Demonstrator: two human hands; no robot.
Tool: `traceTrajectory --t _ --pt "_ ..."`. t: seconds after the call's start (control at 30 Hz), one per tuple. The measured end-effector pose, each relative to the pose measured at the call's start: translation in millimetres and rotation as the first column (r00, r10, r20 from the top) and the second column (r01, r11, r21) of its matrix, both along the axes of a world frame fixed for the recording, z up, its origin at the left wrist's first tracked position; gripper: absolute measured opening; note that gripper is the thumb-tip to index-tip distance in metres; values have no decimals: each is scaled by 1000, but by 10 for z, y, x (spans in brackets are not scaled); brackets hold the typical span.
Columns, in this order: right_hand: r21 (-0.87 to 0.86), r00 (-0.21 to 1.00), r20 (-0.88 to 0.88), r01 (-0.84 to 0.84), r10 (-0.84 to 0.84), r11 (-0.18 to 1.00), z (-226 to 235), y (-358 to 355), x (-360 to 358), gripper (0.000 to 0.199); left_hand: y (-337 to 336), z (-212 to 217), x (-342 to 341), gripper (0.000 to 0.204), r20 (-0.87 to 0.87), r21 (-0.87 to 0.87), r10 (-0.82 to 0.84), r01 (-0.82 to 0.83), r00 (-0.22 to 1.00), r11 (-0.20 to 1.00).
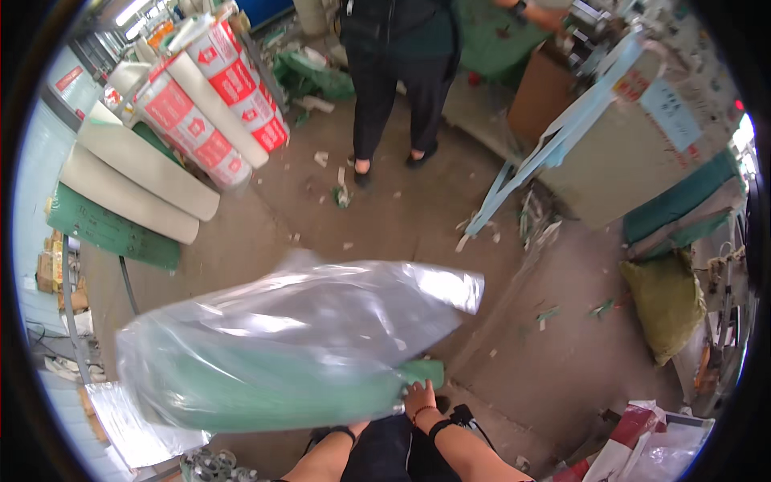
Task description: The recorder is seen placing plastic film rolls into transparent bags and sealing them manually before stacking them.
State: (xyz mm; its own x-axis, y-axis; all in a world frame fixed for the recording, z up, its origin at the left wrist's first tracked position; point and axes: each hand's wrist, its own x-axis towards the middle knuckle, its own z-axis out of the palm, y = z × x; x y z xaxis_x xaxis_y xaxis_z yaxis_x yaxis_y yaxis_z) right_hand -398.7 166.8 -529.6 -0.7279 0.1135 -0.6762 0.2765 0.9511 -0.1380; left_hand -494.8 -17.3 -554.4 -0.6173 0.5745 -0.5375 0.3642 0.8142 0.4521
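Note:
A long green roll [265, 398] lies crosswise in front of me, most of it inside a loose clear plastic bag [337, 305]. The bag's free part billows up and away above the roll, blurred at its far edge. The roll's right end [430, 372] sticks out bare from the plastic. My right hand [419, 399] grips the roll near that end, fingers bent over it beside the bag's edge. Below the roll's middle, my left hand [359, 427] is mostly covered by the roll and bag, so its fingers are hidden.
Red-and-white wrapped rolls [197, 120] and pale rolls [144, 173] stand at the left. A person [401, 72] stands ahead. A large board with blue strips [618, 169], an olive sack [665, 305] and an open box [642, 446] are at the right. Scraps litter the floor [305, 217].

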Motion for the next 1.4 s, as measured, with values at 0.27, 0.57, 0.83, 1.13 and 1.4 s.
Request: traceTrajectory --t 0.27,0.57,0.83,1.13,1.4 --pt "-443 895 -87 358 -437 822 -279 420 -1345 25 386 -318 -1153 42 493 -21 -258 307 831 951" --pt "-509 891 -415 -60 -184 859 -612 1219 73 27 756 1112 -1032 16 960 68 103 -571 261 818" --pt "-614 647 325 699 -689 367 1929 1659 1170 32 1064 1924 425 10 738 327 17 -380 675 865" --pt "-662 818 -210 284 -535 694 3186 1905 3012 23 1211 3123 2082 15 819 485 -251 -387 516 785" --pt "-970 365 -100 171 -926 172 4423 1266 3022 26 1016 4556 2164 17 797 582 -248 -592 551 557"
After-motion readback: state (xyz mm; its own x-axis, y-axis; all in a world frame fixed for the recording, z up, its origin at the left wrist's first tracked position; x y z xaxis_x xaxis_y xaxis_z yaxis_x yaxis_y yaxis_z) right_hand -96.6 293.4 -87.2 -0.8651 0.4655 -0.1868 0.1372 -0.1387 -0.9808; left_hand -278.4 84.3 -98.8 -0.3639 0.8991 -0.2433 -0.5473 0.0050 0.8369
